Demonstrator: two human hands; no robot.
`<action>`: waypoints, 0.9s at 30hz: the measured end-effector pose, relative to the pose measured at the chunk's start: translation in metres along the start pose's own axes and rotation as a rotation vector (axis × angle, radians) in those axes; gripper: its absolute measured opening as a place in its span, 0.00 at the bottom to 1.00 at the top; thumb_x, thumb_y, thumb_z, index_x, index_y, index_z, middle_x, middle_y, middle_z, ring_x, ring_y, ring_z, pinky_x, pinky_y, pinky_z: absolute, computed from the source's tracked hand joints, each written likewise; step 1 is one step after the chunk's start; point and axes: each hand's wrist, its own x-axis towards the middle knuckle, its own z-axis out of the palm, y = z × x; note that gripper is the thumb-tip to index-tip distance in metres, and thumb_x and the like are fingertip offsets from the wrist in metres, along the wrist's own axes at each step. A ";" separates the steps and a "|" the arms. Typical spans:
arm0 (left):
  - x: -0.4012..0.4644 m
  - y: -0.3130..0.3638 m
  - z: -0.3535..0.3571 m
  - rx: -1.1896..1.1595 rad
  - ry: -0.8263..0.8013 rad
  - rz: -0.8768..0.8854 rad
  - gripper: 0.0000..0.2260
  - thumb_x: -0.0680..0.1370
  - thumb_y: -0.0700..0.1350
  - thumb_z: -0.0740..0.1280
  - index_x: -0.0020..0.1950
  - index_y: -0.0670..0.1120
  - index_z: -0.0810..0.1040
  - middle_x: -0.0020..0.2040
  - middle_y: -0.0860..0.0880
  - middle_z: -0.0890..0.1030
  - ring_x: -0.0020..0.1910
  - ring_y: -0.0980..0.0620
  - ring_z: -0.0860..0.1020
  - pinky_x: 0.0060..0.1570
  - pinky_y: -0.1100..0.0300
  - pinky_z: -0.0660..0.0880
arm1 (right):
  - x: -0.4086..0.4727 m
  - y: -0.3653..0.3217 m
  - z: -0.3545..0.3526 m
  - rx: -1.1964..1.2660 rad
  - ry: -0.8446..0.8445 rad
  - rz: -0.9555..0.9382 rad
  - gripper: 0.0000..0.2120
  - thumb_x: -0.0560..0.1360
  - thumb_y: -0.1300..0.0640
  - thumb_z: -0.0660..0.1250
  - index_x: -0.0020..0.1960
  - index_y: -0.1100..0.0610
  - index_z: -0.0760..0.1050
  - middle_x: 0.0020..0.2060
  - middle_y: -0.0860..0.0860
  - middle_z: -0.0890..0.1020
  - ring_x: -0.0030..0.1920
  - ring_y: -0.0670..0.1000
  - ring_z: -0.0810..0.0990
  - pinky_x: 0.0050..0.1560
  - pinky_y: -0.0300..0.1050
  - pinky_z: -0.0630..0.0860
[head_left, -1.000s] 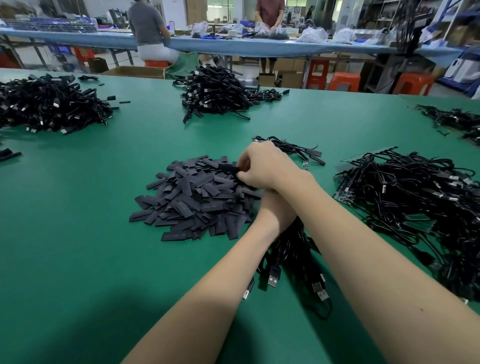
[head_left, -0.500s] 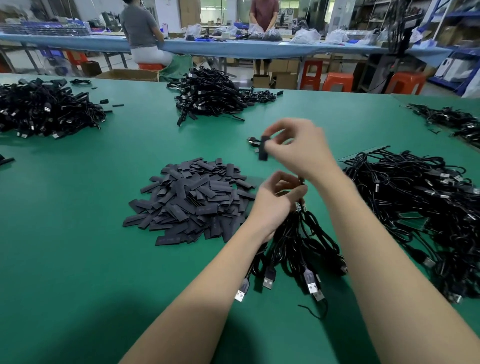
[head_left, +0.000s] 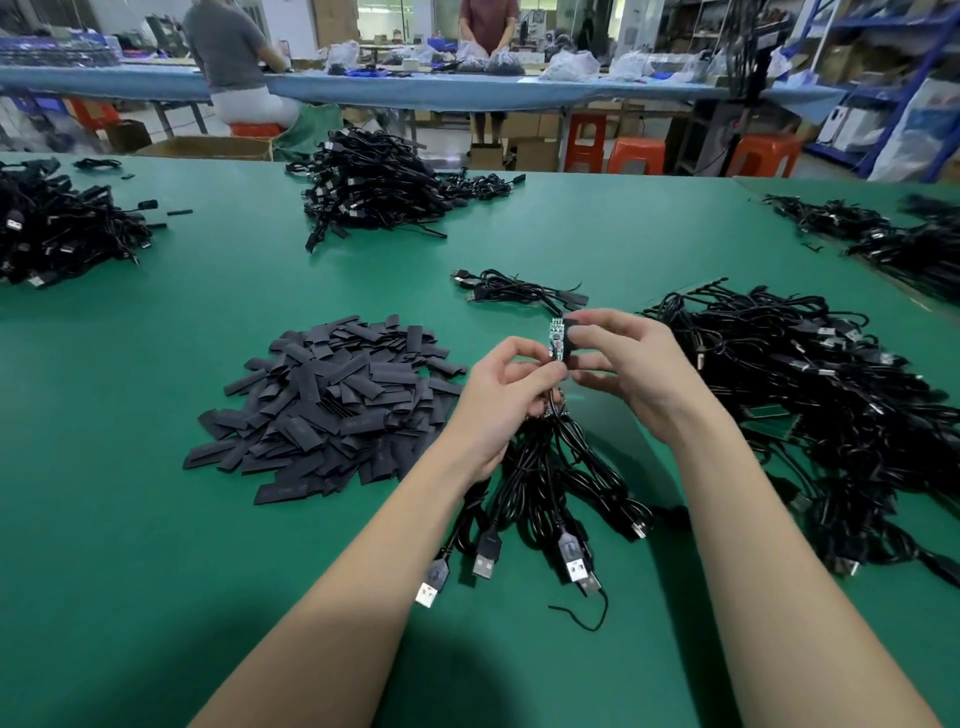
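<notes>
One table: I'm looking down on a wide green cloth-topped table (head_left: 156, 519) that carries everything.
Cable heaps: a large tangled heap of black cables (head_left: 810, 395) lies right of my hands; a second black cable heap (head_left: 374, 182) sits far ahead.
Sleeve pile: a spread pile of flat black tubing pieces (head_left: 332, 405) lies just left of the hands, apart from them.
Bundle: a bundle of black USB cables (head_left: 545, 483) hangs below the left hand, silver plugs resting on the table towards me.
Left hand: the left hand (head_left: 498, 400) is closed, thumb and forefinger pinching the lower end of a small green circuit board (head_left: 556, 339), held upright above the table.
Right hand: the right hand (head_left: 634, 369) pinches a short black flat sleeve (head_left: 571, 332) right against the board's upper edge; I judge it not yet slid on.
Risk: the flattened sleeve mouth could catch on the board's corner and buckle if I push at an angle.
Risk: a loose left pinch could let the board tilt or the bundle slip down.
</notes>
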 end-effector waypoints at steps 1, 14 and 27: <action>0.000 0.000 0.000 -0.011 -0.005 -0.001 0.07 0.78 0.34 0.69 0.47 0.44 0.75 0.36 0.49 0.82 0.31 0.55 0.74 0.28 0.68 0.67 | -0.001 0.001 -0.001 0.046 -0.024 0.022 0.06 0.77 0.65 0.70 0.53 0.59 0.81 0.45 0.56 0.85 0.35 0.50 0.85 0.36 0.39 0.80; -0.003 0.007 -0.002 -0.041 -0.061 -0.071 0.03 0.79 0.34 0.67 0.50 0.41 0.76 0.37 0.49 0.82 0.32 0.56 0.72 0.27 0.70 0.65 | 0.001 0.003 -0.010 0.350 0.006 -0.063 0.10 0.72 0.64 0.74 0.53 0.62 0.82 0.44 0.54 0.85 0.40 0.48 0.84 0.48 0.38 0.81; -0.006 0.009 -0.003 0.021 -0.127 -0.086 0.02 0.80 0.35 0.67 0.51 0.41 0.77 0.38 0.49 0.82 0.32 0.58 0.72 0.28 0.69 0.64 | 0.001 0.002 -0.006 0.411 0.045 -0.168 0.06 0.74 0.68 0.72 0.50 0.62 0.82 0.42 0.53 0.86 0.42 0.49 0.85 0.48 0.38 0.80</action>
